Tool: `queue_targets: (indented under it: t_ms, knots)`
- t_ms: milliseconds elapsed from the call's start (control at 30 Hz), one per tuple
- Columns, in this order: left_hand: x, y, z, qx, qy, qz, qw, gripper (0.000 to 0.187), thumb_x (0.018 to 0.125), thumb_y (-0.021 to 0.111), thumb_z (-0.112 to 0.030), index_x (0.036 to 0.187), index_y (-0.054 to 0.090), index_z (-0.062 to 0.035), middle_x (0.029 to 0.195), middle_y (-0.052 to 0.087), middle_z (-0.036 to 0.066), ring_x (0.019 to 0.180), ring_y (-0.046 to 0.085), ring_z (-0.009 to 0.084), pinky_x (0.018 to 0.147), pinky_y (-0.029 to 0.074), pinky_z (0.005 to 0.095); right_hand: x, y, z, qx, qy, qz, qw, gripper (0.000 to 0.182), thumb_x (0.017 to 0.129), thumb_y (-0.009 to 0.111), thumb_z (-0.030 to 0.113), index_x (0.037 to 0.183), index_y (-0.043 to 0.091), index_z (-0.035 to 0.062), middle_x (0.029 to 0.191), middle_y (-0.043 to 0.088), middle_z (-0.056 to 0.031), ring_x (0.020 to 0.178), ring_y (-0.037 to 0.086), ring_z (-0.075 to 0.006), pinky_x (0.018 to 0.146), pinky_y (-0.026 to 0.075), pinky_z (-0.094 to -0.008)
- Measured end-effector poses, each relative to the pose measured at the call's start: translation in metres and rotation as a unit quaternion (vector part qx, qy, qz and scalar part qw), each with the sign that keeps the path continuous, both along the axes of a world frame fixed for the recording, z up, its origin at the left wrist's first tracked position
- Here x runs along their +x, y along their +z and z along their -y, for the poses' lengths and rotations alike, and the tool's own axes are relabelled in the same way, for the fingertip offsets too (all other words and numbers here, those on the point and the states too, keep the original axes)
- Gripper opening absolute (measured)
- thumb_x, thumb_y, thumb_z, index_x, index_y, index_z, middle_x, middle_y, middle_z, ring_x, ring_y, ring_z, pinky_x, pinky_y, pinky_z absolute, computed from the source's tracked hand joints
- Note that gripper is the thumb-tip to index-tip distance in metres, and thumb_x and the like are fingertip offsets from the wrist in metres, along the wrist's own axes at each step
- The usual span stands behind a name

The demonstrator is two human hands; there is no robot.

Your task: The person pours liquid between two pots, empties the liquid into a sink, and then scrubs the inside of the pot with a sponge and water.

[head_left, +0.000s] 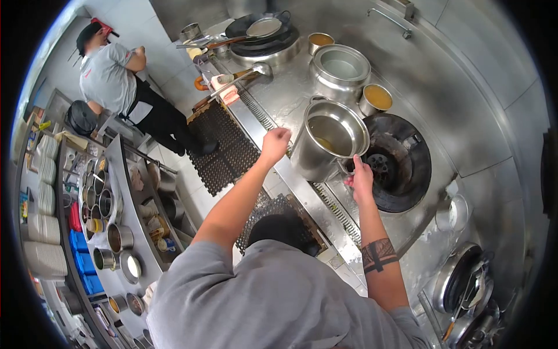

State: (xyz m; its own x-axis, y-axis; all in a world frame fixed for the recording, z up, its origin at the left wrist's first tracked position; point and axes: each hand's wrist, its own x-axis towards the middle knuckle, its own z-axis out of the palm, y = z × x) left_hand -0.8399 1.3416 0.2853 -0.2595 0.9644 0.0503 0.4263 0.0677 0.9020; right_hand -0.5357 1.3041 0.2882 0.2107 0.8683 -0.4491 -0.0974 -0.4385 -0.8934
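A tall steel pot (302,154) with some liquid in the bottom stands near the counter's front edge, left of the black wok burner (381,166). My right hand (361,179) is closed round the pot's near handle. Just left of the pot's rim is my left hand (276,142), its fingers curled together, apart from the pot; whether anything small is in it cannot be made out. Behind the pot are a wide lidless steel pot (342,67) of cloudy liquid and a container of orange-brown liquid (378,98).
A co-worker (116,81) stands at the upper left beside black floor mats (224,145). A ladle (263,68) and a red-white packet (228,93) lie on the counter edge. Shelves with stacked plates (45,256) line the left; woks (459,273) sit lower right.
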Motion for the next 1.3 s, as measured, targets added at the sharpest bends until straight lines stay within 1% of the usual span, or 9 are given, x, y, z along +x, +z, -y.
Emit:
queue_targets:
  t_ms: [300, 533, 633, 700, 733, 800, 833, 967, 1300]
  knots:
    - [-0.085, -0.071, 0.014, -0.113, -0.122, 0.061, 0.984, 0.023, 0.096, 0.064, -0.015, 0.104, 0.074, 0.0041, 0.087, 0.076, 0.010, 0.077, 0.070, 0.0151, 0.073, 0.056, 0.0303, -0.008, 0.008, -0.007, -0.025, -0.058, 0.009, 0.998, 0.047, 0.096, 0.071, 0.046, 0.109, 0.061, 0.0019, 0.092, 0.053, -0.0053, 0.058, 0.054, -0.0141, 0.053, 0.055, -0.0330]
    - [-0.067, -0.024, -0.083, -0.090, -0.200, 0.128, 0.967, 0.023, 0.101, 0.062, -0.017, 0.104, 0.072, 0.0038, 0.078, 0.071, 0.005, 0.078, 0.069, 0.0113, 0.071, 0.054, 0.0282, -0.032, 0.028, -0.027, -0.022, -0.118, -0.067, 0.991, 0.031, 0.097, 0.073, 0.033, 0.111, 0.062, 0.0083, 0.096, 0.050, -0.0036, 0.078, 0.055, -0.0174, 0.058, 0.054, -0.0386]
    - [-0.043, -0.002, -0.143, -0.099, -0.168, 0.262, 0.945, 0.031, 0.098, 0.068, -0.024, 0.113, 0.070, 0.0031, 0.089, 0.073, 0.011, 0.081, 0.072, 0.0190, 0.075, 0.056, 0.0330, -0.051, 0.039, -0.050, -0.015, -0.150, -0.056, 0.987, 0.029, 0.096, 0.071, 0.030, 0.110, 0.062, 0.0071, 0.095, 0.048, -0.0031, 0.077, 0.054, -0.0167, 0.056, 0.054, -0.0382]
    - [-0.031, 0.009, -0.175, -0.058, -0.235, -0.044, 0.969, 0.042, 0.094, 0.072, -0.030, 0.120, 0.064, 0.0021, 0.103, 0.073, 0.020, 0.088, 0.074, 0.0327, 0.081, 0.059, 0.0415, -0.057, 0.041, -0.057, -0.070, -0.156, 0.019, 0.985, 0.030, 0.093, 0.069, 0.029, 0.109, 0.062, 0.0051, 0.092, 0.049, -0.0035, 0.076, 0.053, -0.0168, 0.054, 0.055, -0.0385]
    - [-0.026, 0.017, -0.184, -0.059, -0.247, -0.043, 0.966, 0.042, 0.094, 0.072, -0.030, 0.120, 0.064, 0.0021, 0.103, 0.073, 0.020, 0.088, 0.074, 0.0327, 0.081, 0.059, 0.0415, -0.058, 0.039, -0.058, -0.072, -0.167, 0.020, 0.983, 0.030, 0.093, 0.069, 0.029, 0.109, 0.062, 0.0051, 0.092, 0.049, -0.0035, 0.076, 0.053, -0.0168, 0.054, 0.055, -0.0385]
    - [-0.017, 0.031, -0.199, 0.024, -0.318, -0.273, 0.908, 0.041, 0.089, 0.072, -0.024, 0.120, 0.061, 0.0010, 0.106, 0.072, 0.026, 0.095, 0.072, 0.0441, 0.086, 0.058, 0.0489, -0.059, 0.029, -0.060, -0.121, -0.050, 0.183, 0.974, 0.052, 0.088, 0.069, 0.034, 0.122, 0.060, -0.0050, 0.114, 0.065, -0.0162, 0.097, 0.067, -0.0258, 0.058, 0.060, -0.0416]
    - [-0.012, 0.026, -0.208, 0.033, -0.332, -0.310, 0.890, 0.039, 0.083, 0.074, -0.018, 0.112, 0.056, 0.0002, 0.103, 0.072, 0.028, 0.094, 0.071, 0.0456, 0.081, 0.058, 0.0539, -0.067, 0.035, -0.060, -0.132, -0.027, 0.201, 0.970, 0.058, 0.084, 0.073, 0.036, 0.121, 0.060, -0.0079, 0.128, 0.065, -0.0257, 0.109, 0.069, -0.0368, 0.074, 0.062, -0.0484]
    - [0.000, 0.018, -0.220, 0.032, -0.401, -0.378, 0.834, 0.035, 0.082, 0.070, -0.010, 0.113, 0.059, 0.0016, 0.099, 0.073, 0.027, 0.093, 0.072, 0.0439, 0.083, 0.059, 0.0521, -0.068, 0.009, -0.058, -0.110, 0.016, 0.440, 0.891, 0.058, 0.076, 0.076, 0.032, 0.116, 0.063, -0.0092, 0.117, 0.067, -0.0363, 0.112, 0.066, -0.0473, 0.104, 0.052, -0.0463]
    - [-0.003, 0.031, -0.215, 0.063, -0.460, -0.414, 0.783, 0.030, 0.083, 0.067, -0.011, 0.111, 0.064, 0.0001, 0.103, 0.073, 0.026, 0.096, 0.072, 0.0429, 0.085, 0.059, 0.0510, -0.066, 0.008, -0.063, -0.073, 0.056, 0.524, 0.846, 0.038, 0.083, 0.067, 0.019, 0.107, 0.066, -0.0102, 0.113, 0.067, -0.0348, 0.111, 0.066, -0.0474, 0.099, 0.053, -0.0492]
